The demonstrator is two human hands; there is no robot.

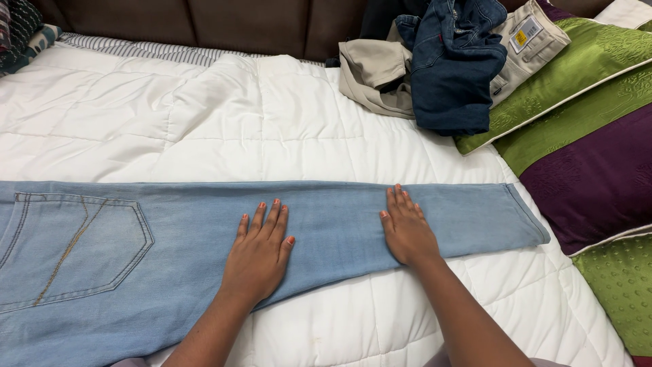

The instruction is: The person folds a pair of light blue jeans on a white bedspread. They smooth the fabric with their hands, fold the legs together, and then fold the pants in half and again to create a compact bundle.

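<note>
A pair of light blue jeans (170, 231) lies flat across a white quilt (204, 122), folded lengthwise with the back pocket at the left and the leg hems at the right. My left hand (261, 248) rests palm down on the middle of the leg, fingers spread. My right hand (405, 228) presses flat on the leg further right, fingers together. Neither hand grips the cloth.
A heap of clothes sits at the back right: dark blue jeans (451, 61) over beige trousers (377, 75). A green and purple pillow (584, 129) lines the right side. A brown headboard (204, 24) runs along the back.
</note>
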